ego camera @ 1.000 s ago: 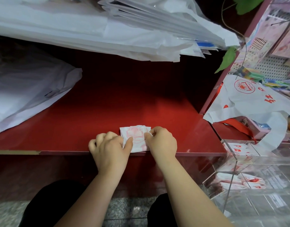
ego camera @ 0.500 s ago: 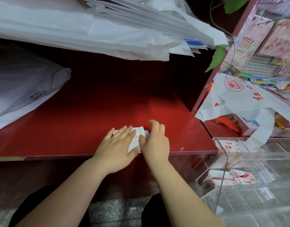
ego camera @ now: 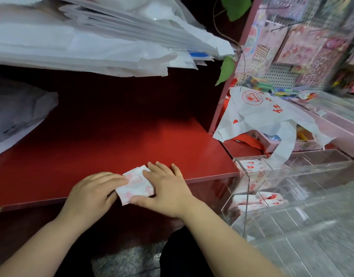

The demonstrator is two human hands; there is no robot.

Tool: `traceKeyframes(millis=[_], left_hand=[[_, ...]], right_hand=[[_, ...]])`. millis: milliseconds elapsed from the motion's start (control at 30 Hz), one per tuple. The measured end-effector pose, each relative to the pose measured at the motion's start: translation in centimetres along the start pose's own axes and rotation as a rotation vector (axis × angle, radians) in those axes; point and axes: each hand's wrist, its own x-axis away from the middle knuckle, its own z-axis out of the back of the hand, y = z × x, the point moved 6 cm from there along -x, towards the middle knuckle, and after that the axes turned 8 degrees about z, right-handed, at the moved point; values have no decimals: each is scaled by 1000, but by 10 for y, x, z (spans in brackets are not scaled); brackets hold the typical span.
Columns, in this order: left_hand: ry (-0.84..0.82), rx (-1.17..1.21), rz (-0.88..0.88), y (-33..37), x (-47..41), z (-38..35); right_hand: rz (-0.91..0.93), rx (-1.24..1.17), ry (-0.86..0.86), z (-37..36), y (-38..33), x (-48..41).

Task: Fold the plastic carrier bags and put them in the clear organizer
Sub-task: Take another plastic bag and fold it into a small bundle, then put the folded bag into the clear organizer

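Change since half a second ago: my hands were laid flat over the bag and all but hid it. They have drawn apart, and the bag shows between them, turned askew.

1. Left hand (ego camera: 96, 193). Fingers straight and close together, tips pressing the bag's left edge. Nothing is pinched.
2. Right hand (ego camera: 168, 188). Flat, fingers spread, lying on the bag's right side, thumb along its near edge. It is pressing, not gripping.
3. Bag (ego camera: 136, 184). White with red print, folded to a small packet. It lies at the front of the shelf (ego camera: 112, 140), and its near corner seems to pass the lip.
   - Thin plastic springs back, so lifting both hands at once would likely let the folds open.
   - Any drag toward me could slide it off the lip.
4. Organizer (ego camera: 246, 206). Clear, just beside the shelf's right end. Folded bags (ego camera: 260, 198) already lie in its compartments.
   - The walls are hard to see, so a packet carried in a slack pinch could catch the rim and unfold, or land across a divider.
5. Loose bag (ego camera: 272, 112). Unfolded, draped beyond the organizer, one handle hanging at its far edge.
   - My sleeveless forearm passing there could drag that handle into a compartment.
6. Sheets (ego camera: 92, 37). A white stack jutting out above the shelf's far side, well apart from the work.
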Motion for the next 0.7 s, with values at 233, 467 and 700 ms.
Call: traceKeyframes(millis=[233, 467, 700], left_hand=[[79, 55, -115, 40, -18, 9], [50, 104, -250, 114, -52, -13], [-22, 255, -253, 203, -97, -52]], right_hand=[[239, 258, 355, 35, -12, 19], [104, 516, 325, 75, 39, 58], [-190, 409, 131, 129, 119, 121]])
